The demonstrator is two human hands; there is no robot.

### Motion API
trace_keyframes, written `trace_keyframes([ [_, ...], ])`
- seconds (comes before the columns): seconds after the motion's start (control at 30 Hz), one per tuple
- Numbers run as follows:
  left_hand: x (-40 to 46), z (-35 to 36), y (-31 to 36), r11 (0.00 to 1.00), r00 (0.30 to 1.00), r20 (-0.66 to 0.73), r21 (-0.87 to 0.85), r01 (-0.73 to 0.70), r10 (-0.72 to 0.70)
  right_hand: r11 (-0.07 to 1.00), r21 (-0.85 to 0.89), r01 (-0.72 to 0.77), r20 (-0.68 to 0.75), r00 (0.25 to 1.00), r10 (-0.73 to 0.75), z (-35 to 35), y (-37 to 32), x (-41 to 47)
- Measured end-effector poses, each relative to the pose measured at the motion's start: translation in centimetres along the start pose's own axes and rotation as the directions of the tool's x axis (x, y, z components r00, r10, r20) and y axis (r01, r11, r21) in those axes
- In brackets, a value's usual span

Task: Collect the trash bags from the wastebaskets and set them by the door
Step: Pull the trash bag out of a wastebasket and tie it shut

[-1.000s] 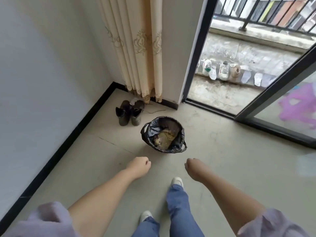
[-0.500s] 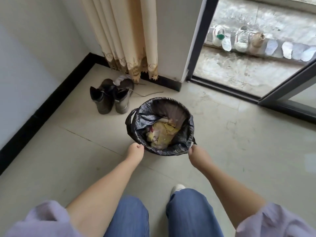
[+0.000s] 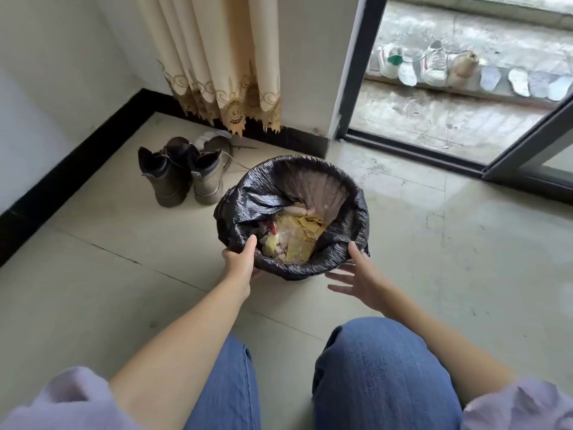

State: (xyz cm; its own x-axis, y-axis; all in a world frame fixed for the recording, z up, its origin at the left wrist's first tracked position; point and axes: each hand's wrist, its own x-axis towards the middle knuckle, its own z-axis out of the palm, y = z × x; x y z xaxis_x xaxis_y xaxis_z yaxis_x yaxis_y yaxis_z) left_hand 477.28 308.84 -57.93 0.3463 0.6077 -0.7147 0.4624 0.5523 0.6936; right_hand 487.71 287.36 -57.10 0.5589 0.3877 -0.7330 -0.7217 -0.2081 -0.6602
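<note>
Black trash bag [image 3: 248, 206] lines wastebasket on tile floor [image 3: 434, 243], frame center, rim folded over edge (yellow paper scraps [image 3: 297, 237] inside). Left hand [image 3: 240, 262] at bag's 7 o'clock, thumb over rim, fingers pinched on the plastic. Right hand [image 3: 359, 280] at 5 o'clock, fingers spread, thumb touching rim, not gripping. Brown boots [image 3: 183, 178] at 10 o'clock, curtain [image 3: 223, 63] at 11, sliding door frame [image 3: 356, 72] at 1.

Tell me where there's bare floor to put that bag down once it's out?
Open tile lies right of the wastebasket up to the sliding door track, and left of the left hand toward the black baseboard. It is crowded behind, by the boots and curtain.
</note>
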Motion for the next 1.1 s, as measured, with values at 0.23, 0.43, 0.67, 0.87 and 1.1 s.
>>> trace_keyframes([
  [0.23,-0.3,-0.4,0.7,0.938,0.995,0.0,-0.332,0.094,-0.1,0.912,0.404,-0.073,0.06,0.997,0.053,-0.5,0.4,-0.4],
  [0.43,-1.1,-0.9,0.2,0.89,0.975,0.154,-0.405,0.21,-0.16,0.792,0.606,-0.074,-0.005,0.995,0.096,0.6,1.2,-1.0],
  [0.67,-1.7,-2.1,0.4,0.835,0.969,0.114,-0.492,0.245,-0.218,0.898,0.44,-0.013,-0.103,0.993,0.065,0.4,0.8,-0.6],
  [0.87,-3.0,-1.9,1.1,0.877,0.962,-0.214,-0.478,0.046,-0.167,0.947,0.307,0.091,-0.208,0.978,-0.027,1.1,-0.2,-2.4],
  [1.1,-4.9,-1.9,1.6,0.817,0.984,-0.038,-0.564,0.122,-0.173,0.878,0.382,0.289,-0.247,0.947,-0.205,0.5,-1.9,-3.0],
])
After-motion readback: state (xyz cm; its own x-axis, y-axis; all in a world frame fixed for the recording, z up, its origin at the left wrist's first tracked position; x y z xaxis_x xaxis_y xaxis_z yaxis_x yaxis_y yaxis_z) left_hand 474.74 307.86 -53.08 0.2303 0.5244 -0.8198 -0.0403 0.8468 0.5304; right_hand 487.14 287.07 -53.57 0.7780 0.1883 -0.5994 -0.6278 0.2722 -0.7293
